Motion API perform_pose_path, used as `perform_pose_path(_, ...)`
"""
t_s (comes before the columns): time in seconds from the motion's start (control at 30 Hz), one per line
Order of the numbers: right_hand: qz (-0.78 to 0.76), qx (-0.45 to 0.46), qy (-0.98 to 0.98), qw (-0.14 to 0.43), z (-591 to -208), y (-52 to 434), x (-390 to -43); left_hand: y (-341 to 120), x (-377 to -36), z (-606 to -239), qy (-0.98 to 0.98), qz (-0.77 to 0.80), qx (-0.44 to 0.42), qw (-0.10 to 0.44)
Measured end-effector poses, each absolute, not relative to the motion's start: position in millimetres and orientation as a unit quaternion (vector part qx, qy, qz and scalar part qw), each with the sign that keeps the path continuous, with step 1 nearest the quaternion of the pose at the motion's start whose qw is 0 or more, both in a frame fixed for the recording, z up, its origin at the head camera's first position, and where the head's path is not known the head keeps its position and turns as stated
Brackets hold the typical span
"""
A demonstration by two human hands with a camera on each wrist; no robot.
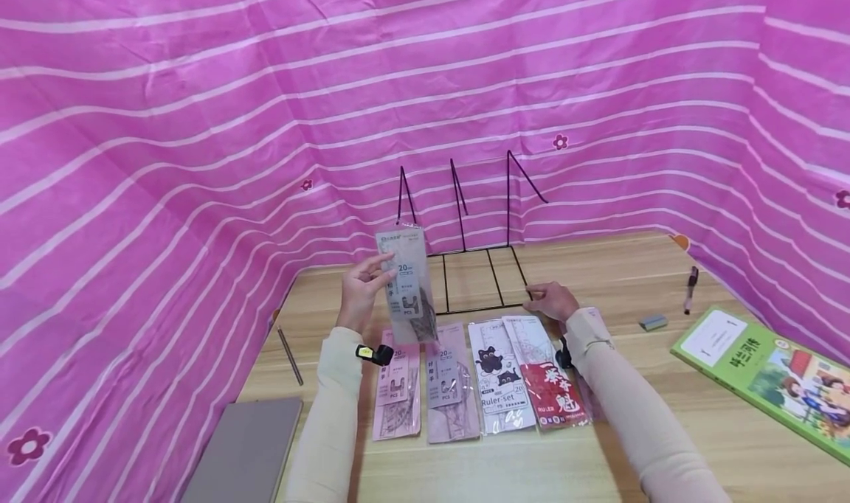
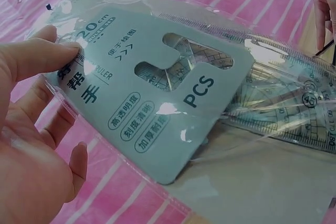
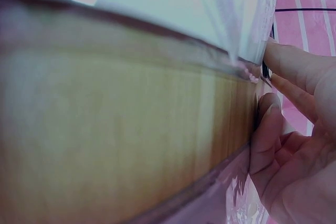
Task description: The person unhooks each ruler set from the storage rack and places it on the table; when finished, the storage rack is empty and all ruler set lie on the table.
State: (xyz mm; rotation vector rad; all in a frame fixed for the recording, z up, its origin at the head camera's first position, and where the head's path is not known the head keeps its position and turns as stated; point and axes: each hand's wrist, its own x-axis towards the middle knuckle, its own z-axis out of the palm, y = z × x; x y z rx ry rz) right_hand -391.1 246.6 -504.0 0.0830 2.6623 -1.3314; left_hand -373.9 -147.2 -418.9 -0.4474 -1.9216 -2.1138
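My left hand pinches the left edge of a ruler set packet, thumb in front and fingers behind. In the left wrist view the packet shows a grey-green card and clear rulers inside clear plastic. It is upright before the left prong of a black wire rack; whether it touches the prong I cannot tell. My right hand grips the rack's front right corner with thumb and fingers. Below lie several more ruler packets: two pinkish ones, a black-cat one and a red-and-white one.
A grey flat board or book and a dark pencil-like stick lie at left. On the right are a green picture book, a small grey-blue block and a black marker. Pink striped cloth hangs around the wooden table.
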Motion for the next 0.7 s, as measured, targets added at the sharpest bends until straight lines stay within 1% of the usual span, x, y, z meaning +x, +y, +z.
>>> perform_pose_path(0.17,-0.444,0.03,0.892,0.083,-503.6,246.8,-391.4,-147.8,-370.2,-417.6,-0.659,-0.726,-0.154,0.125)
perform_pose_path(0.33,-0.454,0.034,0.885,0.095,-507.6,244.8,-390.2,-150.7,-364.6,-417.1,-0.66,-0.726,-0.15,0.124)
perform_pose_path(0.43,-0.448,0.028,0.889,0.091,-508.9,244.1,-390.1,-152.5,-359.8,-416.3,-0.662,-0.725,-0.146,0.12)
perform_pose_path(0.53,-0.443,0.022,0.892,0.084,-507.8,244.3,-390.6,-155.2,-354.0,-415.7,-0.67,-0.724,-0.129,0.104)
perform_pose_path(0.7,-0.43,0.012,0.9,0.075,-501.8,249.1,-392.7,-165.0,-347.3,-418.2,-0.693,-0.714,-0.075,0.065)
